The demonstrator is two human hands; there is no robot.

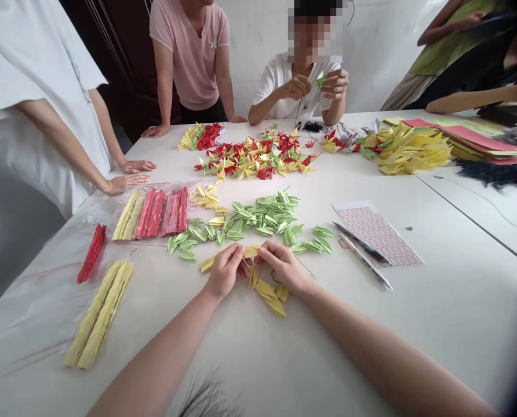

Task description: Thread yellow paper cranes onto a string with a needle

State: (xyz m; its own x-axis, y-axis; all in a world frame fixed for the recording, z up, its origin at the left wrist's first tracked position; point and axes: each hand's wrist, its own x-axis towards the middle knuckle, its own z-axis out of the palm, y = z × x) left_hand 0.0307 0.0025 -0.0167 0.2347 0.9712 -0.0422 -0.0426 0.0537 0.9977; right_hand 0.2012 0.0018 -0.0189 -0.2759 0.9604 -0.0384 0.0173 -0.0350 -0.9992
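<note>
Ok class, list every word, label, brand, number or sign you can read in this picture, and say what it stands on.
Nothing is legible: the rows of printed pink cells on the paper sheet and the small emblem on the pink T-shirt are too small or blurred to read.

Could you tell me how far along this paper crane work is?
Strung strands of yellow cranes and red cranes lie finished on plastic sheeting. In hand, the left hand and right hand hold yellow cranes near a dark thread. Remaining: loose green cranes and the mixed red-and-yellow pile.
</note>
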